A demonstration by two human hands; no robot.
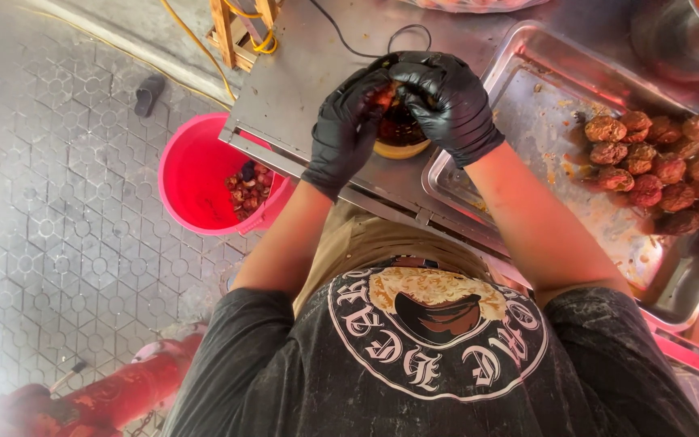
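Note:
Both my hands wear black gloves and meet over a small yellow-rimmed bowl (pixel 402 149) of dark red pulp on the steel table (pixel 301 77). My left hand (pixel 348 125) curls its fingers around a small dark reddish piece at the bowl's left rim. My right hand (pixel 445 97) bends over the bowl from the right, its fingertips pressed on the same piece. The piece itself is mostly hidden by the gloves.
A steel tray (pixel 527 105) to the right carries several brown round fruits (pixel 661 170). A red bucket (pixel 188 174) with dark scraps stands on the tiled floor at the left. A black cable (pixel 341 40) and a wooden frame (pixel 240 28) lie beyond.

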